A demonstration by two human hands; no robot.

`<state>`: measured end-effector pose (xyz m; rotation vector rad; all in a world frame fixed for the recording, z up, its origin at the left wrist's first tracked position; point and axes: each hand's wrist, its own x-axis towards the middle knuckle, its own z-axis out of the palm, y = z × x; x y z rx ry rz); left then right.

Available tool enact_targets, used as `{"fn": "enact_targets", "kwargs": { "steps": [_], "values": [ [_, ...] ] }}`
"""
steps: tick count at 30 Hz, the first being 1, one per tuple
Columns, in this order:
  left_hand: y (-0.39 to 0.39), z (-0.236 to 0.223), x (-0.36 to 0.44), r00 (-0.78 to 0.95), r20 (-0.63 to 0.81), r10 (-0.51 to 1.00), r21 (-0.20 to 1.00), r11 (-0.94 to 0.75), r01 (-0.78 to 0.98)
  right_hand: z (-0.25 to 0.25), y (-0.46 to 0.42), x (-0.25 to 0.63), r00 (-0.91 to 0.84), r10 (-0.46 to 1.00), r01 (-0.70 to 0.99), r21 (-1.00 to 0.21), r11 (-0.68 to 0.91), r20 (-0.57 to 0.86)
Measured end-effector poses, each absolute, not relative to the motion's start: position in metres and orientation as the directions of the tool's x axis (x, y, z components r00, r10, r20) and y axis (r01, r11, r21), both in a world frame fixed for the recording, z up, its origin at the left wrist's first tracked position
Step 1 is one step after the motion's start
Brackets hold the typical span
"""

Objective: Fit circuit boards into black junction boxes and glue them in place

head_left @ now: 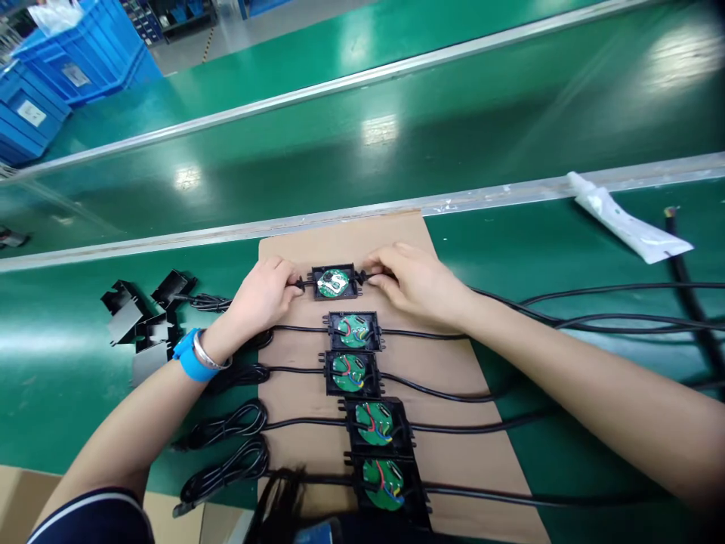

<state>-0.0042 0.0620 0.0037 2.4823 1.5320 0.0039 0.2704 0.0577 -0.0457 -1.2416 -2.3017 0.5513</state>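
A small black plastic housing (318,293) lies at the far end of a cardboard sheet (340,238). Inside it sits a round green circuit board (334,283) with white paste on top. My left hand (269,291) pinches the black cable where it leaves the housing's left side. On the right side, my right hand (405,279) has thumb and fingers closed on the other cable, just outside the housing. Nearer to me, several more open housings (352,331) form a column, each with a round green board, coloured wires and a cable on either side.
Coiled black cables (226,423) and loose black covers (128,317) lie left of the cardboard. A white tube (628,219) rests at the right, near a thick black cable (694,302). Beyond the metal rail (215,234) runs a green belt; blue crates (84,57) stand far left.
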Motion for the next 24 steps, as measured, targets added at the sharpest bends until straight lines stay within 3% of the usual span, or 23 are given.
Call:
{"fn": "enact_targets", "kwargs": {
  "steps": [4, 7, 14, 24],
  "values": [
    [0.05, 0.015, -0.006, 0.39, -0.181, 0.903, 0.331, -0.318, 0.889, -0.028, 0.039, 0.274, -0.485, 0.829, 0.632, -0.545, 0.551, 0.278],
    [0.042, 0.025, -0.006, 0.393, -0.138, 0.909, 0.35, -0.326, 0.878, -0.005, 0.03, 0.276, -0.584, 0.776, 0.616, -0.492, 0.615, 0.239],
    [0.052, 0.025, 0.002, 0.45, -0.121, 0.885, 0.228, -0.416, 0.88, 0.02, 0.044, 0.258, -0.66, 0.75, 0.705, -0.379, 0.6, -0.042],
    [0.059, 0.016, 0.009, 0.431, -0.163, 0.888, 0.112, -0.417, 0.902, 0.024, 0.07, 0.235, -0.679, 0.713, 0.714, -0.386, 0.584, -0.176]
  ]
}}
